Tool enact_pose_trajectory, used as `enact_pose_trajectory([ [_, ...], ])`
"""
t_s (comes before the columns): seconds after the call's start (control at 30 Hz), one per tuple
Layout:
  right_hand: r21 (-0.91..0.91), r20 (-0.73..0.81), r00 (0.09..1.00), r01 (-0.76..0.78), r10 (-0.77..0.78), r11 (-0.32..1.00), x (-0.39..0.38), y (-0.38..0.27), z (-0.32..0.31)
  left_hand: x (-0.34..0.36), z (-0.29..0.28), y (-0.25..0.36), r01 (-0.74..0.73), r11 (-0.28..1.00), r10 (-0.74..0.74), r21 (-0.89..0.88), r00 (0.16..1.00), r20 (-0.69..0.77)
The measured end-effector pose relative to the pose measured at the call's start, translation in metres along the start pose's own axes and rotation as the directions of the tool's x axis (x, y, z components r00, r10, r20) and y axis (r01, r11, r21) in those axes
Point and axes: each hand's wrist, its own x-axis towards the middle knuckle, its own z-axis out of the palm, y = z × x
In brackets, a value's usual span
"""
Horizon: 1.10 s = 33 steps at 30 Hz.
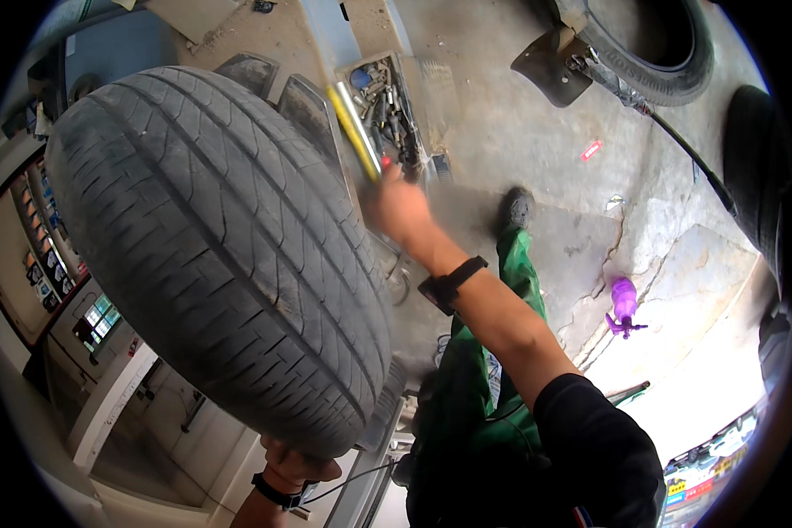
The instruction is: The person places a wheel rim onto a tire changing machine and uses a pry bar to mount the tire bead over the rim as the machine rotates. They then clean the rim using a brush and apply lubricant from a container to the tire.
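Observation:
A large black car tyre with worn tread fills the left half of the view. My left hand grips its near lower edge, thumb showing and the other fingers partly hidden by the rubber. Past the tyre's right side, my right hand is closed round a long, straight yellow and silver tool with a red spot near my fingers. Motion smears both hand and tool, so its exact kind is unclear. Just beyond it lies an open tray of loose metal parts and small tools.
Another tyre lies at the far right beside a black cable. A purple spray bottle is on the cracked concrete floor. Dark pedals stick out behind the big tyre. My shoe is near the tray.

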Motion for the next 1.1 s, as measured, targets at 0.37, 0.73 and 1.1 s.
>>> enact_pose_trajectory([
  [0.37,0.044,-0.016,0.99,0.143,-0.143,0.989,-0.023,0.008,0.013,-0.003,-0.001,0.007,0.103,0.992,-0.101,0.066,0.994,-0.033],
  [0.73,0.081,-0.071,0.996,0.063,-0.057,0.995,0.007,-0.004,-0.006,0.012,0.007,0.007,0.104,0.989,-0.124,-0.108,0.971,-0.204],
  [1.1,0.074,0.0,0.991,-0.133,0.133,0.988,0.013,0.008,-0.016,-0.014,0.021,0.004,-0.019,0.996,0.04,0.087,0.97,-0.238],
])
